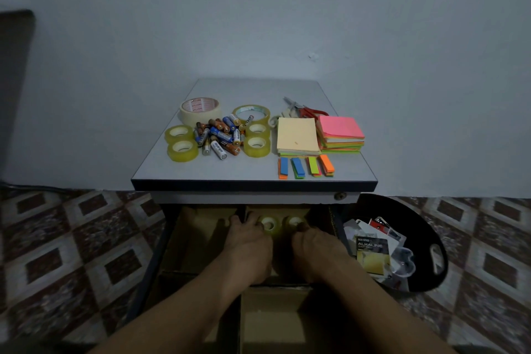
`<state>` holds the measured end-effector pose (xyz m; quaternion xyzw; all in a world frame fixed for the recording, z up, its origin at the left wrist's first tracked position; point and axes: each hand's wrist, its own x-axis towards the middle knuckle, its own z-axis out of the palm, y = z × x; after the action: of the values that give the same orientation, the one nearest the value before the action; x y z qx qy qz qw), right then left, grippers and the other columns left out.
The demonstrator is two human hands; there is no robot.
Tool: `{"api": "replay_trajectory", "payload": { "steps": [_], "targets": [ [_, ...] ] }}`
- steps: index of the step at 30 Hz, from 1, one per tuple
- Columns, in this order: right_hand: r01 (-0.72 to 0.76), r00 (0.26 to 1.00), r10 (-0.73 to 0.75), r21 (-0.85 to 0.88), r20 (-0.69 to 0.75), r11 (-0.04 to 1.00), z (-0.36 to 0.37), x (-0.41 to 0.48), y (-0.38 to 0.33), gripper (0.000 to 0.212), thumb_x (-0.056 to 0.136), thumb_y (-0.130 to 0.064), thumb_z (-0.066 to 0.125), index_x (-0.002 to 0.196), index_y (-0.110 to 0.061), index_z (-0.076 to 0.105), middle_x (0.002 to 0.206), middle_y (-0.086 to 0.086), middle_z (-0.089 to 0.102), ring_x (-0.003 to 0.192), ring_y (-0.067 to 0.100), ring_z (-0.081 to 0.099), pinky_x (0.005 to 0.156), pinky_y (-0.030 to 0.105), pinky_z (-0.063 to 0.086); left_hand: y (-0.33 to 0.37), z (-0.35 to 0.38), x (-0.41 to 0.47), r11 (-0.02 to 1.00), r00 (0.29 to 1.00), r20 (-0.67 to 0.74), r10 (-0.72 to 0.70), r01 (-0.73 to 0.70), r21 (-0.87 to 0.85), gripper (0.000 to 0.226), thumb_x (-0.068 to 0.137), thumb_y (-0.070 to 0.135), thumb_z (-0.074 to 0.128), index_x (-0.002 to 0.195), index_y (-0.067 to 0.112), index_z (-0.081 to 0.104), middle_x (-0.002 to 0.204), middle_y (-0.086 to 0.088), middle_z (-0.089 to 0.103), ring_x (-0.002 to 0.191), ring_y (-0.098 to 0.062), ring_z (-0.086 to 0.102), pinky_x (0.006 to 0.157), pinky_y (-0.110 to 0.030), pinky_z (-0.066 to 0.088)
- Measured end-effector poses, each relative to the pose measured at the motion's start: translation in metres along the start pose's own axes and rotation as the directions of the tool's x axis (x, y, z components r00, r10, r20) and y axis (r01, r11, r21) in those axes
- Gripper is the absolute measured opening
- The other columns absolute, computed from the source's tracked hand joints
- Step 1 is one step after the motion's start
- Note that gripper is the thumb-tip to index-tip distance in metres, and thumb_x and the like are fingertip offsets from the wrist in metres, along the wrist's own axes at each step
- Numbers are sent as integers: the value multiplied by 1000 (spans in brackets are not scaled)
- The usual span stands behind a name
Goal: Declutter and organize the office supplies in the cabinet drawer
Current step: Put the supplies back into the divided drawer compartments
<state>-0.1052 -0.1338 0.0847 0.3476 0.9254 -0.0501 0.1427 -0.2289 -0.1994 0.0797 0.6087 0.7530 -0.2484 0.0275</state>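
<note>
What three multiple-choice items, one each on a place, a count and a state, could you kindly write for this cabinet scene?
1. Where are the scissors? A on the floor; B on the cabinet top, behind the sticky-note pads; C in the black bin.
2. How many page-flag stacks lie near the front edge? A two; B four; C six.
3. The drawer is: A open; B shut; C lifted out.
Answers: B, their red handles show behind the pads; B, four stacks lie in a row; A, its cardboard dividers show around the left hand and right hand.
</note>
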Motion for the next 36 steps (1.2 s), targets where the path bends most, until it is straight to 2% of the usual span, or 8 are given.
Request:
{"api": "replay_trajectory", "payload": {
  "steps": [5, 9, 13, 19, 24, 28, 33, 36],
  "targets": [
    [-1, 996, 16, 166, -88, 986, -9, -5, -1, 32, 96, -33, 51, 117, -12, 60, 120, 12, 57, 102, 26, 60, 86, 35, 53, -18, -9, -27, 904, 974, -219, 55, -142, -403, 34, 99, 41, 47, 121, 20, 60, 134, -2, 53, 130, -22, 38, 113, -50, 28],
    [15, 991, 18, 243, -134, 970, -17, -17, -4, 19, 97, -29, 51, 108, -17, 61, 106, 4, 62, 86, 16, 60, 74, 26, 51, -33, -23, -57, 846, 936, -353, -3, -185, -500, 20, 99, 42, 47, 105, 27, 59, 111, 7, 55, 107, -12, 48, 95, -36, 45],
    [90, 984, -43, 280, -170, 956, -34, -30, -16, 12, 99, -26, 52, 107, -21, 59, 101, -2, 61, 84, 11, 59, 73, 24, 50, -54, -40, -86, 832, 930, -364, -44, -167, -528, 16, 98, 47, 47, 104, 35, 56, 100, 14, 54, 93, -5, 49, 81, -26, 45],
    [173, 970, -100, 342, -221, 923, -81, -38, -35, 6, 99, -30, 52, 103, -30, 57, 96, -10, 59, 86, 4, 59, 77, 24, 53, -98, -71, -110, 727, 907, -371, -200, -116, -677, 14, 96, 42, 56, 103, 33, 63, 91, 13, 62, 84, -4, 58, 79, -34, 56],
    [214, 924, -104, 271, -369, 939, -134, -27, -40, 18, 97, -26, 52, 104, -19, 66, 100, 1, 66, 87, 15, 62, 75, 30, 55, -140, -91, -92, 679, 846, -383, -370, -34, -733, 12, 89, 40, 62, 97, 31, 66, 96, 11, 67, 89, -9, 62, 84, -32, 54],
    [197, 881, -94, 179, -464, 964, -171, 2, -36, 21, 91, -21, 52, 98, -14, 70, 100, 8, 69, 89, 24, 63, 78, 35, 54, -169, -104, -66, 700, 817, -424, -391, -35, -713, 22, 88, 38, 67, 107, 28, 67, 105, 5, 68, 95, -14, 61, 86, -33, 53],
    [230, 875, -162, 98, -457, 968, -208, 50, -29, 28, 90, -15, 58, 118, -12, 64, 118, 7, 65, 105, 24, 59, 91, 37, 51, -190, -115, -26, 714, 839, -411, -356, -40, -700, 39, 87, 33, 71, 123, 19, 62, 136, 2, 59, 112, -18, 59, 89, -26, 46],
    [231, 898, -197, 41, -394, 972, -220, 77, -29, 42, 90, -16, 63, 131, -12, 55, 130, 7, 58, 117, 23, 55, 96, 32, 47, -198, -121, -2, 707, 861, -389, -328, -50, -705, 50, 84, 39, 74, 127, 20, 59, 138, 1, 57, 112, -17, 59, 95, -33, 51]
  ]
}}
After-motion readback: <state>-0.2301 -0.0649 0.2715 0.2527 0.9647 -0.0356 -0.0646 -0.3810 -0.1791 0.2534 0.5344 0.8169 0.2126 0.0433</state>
